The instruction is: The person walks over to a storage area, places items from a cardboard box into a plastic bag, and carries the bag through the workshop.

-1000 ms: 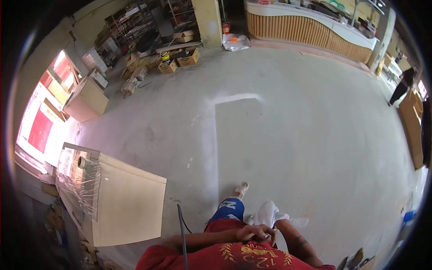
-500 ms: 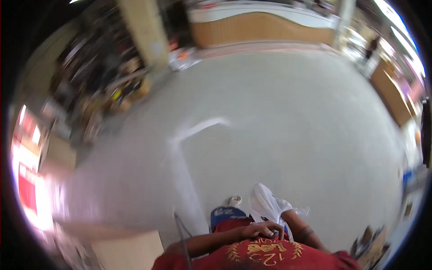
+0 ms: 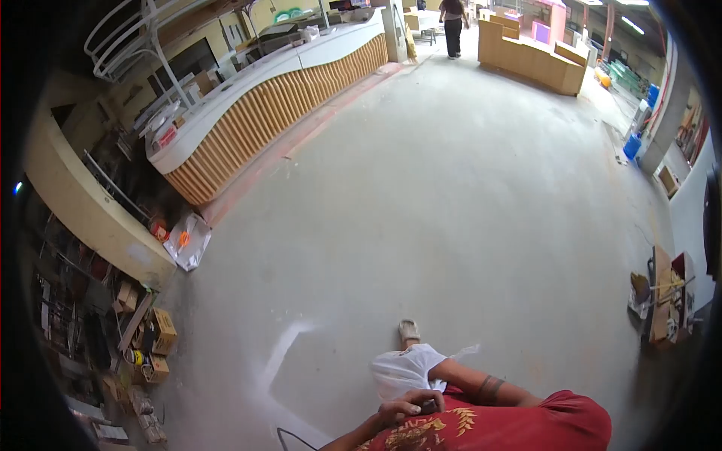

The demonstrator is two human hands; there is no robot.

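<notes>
My left hand (image 3: 412, 404) is at the front of my red shirt (image 3: 489, 430), fingers curled around something small and dark that I cannot make out. My right forearm (image 3: 472, 380) reaches down into a crumpled white plastic bag (image 3: 402, 370), which hangs where that hand is. The bag hides my right hand and its fingers. Just beyond the bag one light shoe (image 3: 408, 329) shows on the grey floor (image 3: 421, 218). A thin dark cord (image 3: 289, 434) loops beside my left arm.
A long counter (image 3: 271, 113) with a wooden slatted front runs along the left. Cardboard boxes (image 3: 162, 331) and clutter lie near a pillar (image 3: 98, 203). A person (image 3: 453, 26) is far ahead, beside a wooden desk (image 3: 526, 64). Boards and scraps (image 3: 663, 293) lie at the right.
My view has turned right, so the counter and clutter sit further left. The person and the desk show more clearly. My hands stay close to my body; the white bag stays with the right one.
</notes>
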